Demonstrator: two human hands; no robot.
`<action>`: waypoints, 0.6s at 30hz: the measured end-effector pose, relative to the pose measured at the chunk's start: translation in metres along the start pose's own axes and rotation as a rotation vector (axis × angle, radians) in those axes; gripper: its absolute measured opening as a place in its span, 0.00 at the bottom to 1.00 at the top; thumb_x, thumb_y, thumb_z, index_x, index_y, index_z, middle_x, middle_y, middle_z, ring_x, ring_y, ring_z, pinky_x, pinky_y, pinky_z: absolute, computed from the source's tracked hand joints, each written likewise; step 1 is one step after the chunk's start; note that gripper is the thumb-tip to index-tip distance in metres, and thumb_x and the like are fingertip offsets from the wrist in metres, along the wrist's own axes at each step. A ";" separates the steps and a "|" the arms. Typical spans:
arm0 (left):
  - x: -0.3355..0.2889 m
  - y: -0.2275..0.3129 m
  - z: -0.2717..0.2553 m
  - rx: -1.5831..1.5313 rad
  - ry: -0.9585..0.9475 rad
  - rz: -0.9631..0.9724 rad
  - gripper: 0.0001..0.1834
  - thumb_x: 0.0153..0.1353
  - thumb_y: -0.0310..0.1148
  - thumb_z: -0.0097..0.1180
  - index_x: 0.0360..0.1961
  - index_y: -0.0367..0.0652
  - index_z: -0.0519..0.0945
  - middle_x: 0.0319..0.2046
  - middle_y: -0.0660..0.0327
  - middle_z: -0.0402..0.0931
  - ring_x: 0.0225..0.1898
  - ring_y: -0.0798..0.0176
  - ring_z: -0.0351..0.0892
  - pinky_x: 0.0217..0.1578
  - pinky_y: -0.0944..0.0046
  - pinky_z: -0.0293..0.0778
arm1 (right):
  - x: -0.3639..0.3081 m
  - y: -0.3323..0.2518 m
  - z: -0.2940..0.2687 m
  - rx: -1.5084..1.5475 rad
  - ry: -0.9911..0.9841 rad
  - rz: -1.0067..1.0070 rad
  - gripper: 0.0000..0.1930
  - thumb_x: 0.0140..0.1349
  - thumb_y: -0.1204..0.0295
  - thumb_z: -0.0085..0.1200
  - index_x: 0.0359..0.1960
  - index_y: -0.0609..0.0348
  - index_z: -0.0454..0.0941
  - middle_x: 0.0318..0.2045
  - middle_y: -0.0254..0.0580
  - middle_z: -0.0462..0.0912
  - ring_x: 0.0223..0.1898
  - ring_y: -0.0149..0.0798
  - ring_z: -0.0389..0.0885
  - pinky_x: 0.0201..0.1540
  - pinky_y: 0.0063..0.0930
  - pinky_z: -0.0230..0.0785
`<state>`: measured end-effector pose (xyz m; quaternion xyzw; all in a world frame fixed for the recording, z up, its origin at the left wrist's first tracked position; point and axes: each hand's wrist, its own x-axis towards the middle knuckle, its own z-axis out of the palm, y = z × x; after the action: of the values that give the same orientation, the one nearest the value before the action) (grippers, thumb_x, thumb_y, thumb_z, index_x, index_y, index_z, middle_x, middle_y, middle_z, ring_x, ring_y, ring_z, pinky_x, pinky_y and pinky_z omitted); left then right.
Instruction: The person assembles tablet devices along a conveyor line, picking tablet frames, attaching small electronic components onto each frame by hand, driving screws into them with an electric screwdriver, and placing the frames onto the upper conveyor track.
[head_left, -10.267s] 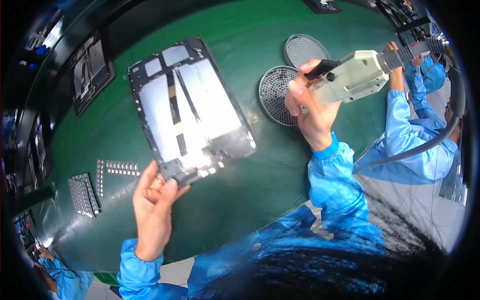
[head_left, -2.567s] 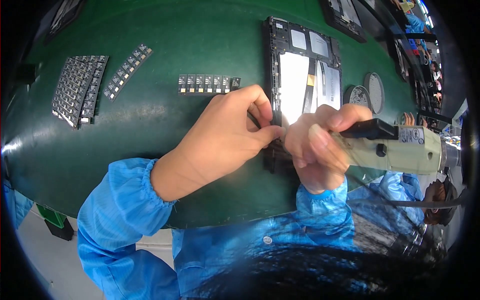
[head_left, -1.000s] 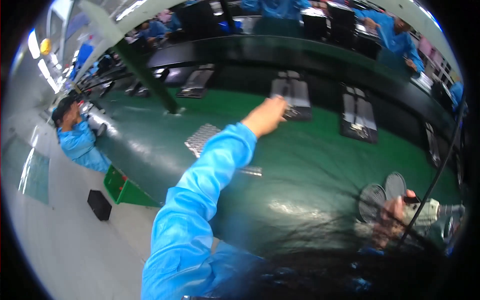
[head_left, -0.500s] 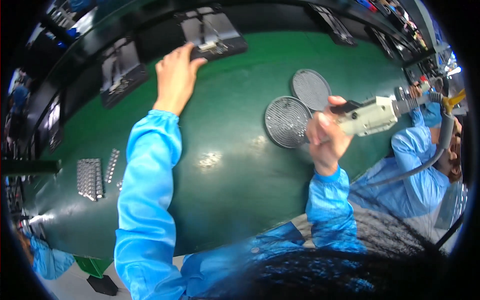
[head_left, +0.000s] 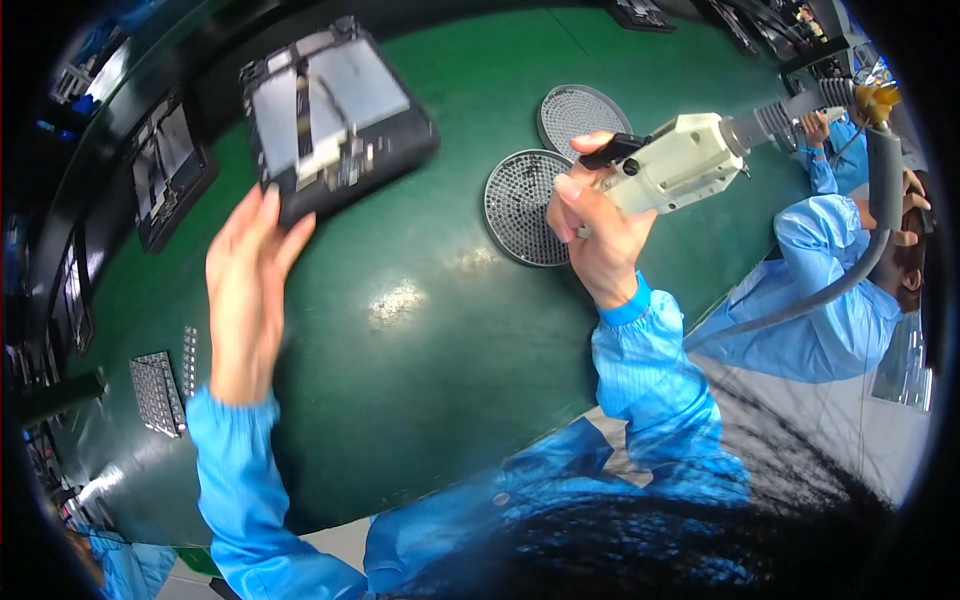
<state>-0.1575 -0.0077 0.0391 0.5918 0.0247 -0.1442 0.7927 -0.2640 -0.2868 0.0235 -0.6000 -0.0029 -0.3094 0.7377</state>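
My left hand (head_left: 245, 275) has its thumb and fingers closed on the near corner of a black tablet-like device (head_left: 365, 90). The device's back is off, so silver panels, dark ribbon cables and a small circuit board show; it looks slightly blurred. Over on the right, my right hand (head_left: 605, 235) is wrapped round a pale powered screwdriver (head_left: 685, 165) with a black lever. Its tip is hidden by the hand. Just beyond and left of that hand are two round grey trays with a grid of small holes, a nearer one (head_left: 515, 212) and a farther one (head_left: 578, 108).
Another opened device (head_left: 170, 170) lies at the left, with more along the bench's far side. Small metal parts (head_left: 157, 392) sit in rows at the lower left of the green bench (head_left: 430, 380). A grey hose (head_left: 882, 190) runs near a co-worker in blue (head_left: 830, 290) at right.
My left hand has drawn the device from the bench's far side nearer to me. My right hand still holds the screwdriver. The whole view has shifted somewhat.
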 end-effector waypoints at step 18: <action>-0.148 -0.024 -0.036 0.557 -0.105 -0.064 0.28 0.63 0.23 0.63 0.63 0.30 0.68 0.53 0.55 0.70 0.43 0.67 0.79 0.41 0.68 0.79 | -0.010 0.015 -0.001 0.037 -0.020 0.051 0.16 0.59 0.79 0.60 0.48 0.55 0.72 0.27 0.32 0.71 0.18 0.24 0.63 0.18 0.20 0.55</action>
<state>-0.3004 0.0493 0.0366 0.7775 -0.0381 -0.2008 0.5947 -0.2653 -0.2814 0.0063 -0.5893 -0.0005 -0.2844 0.7562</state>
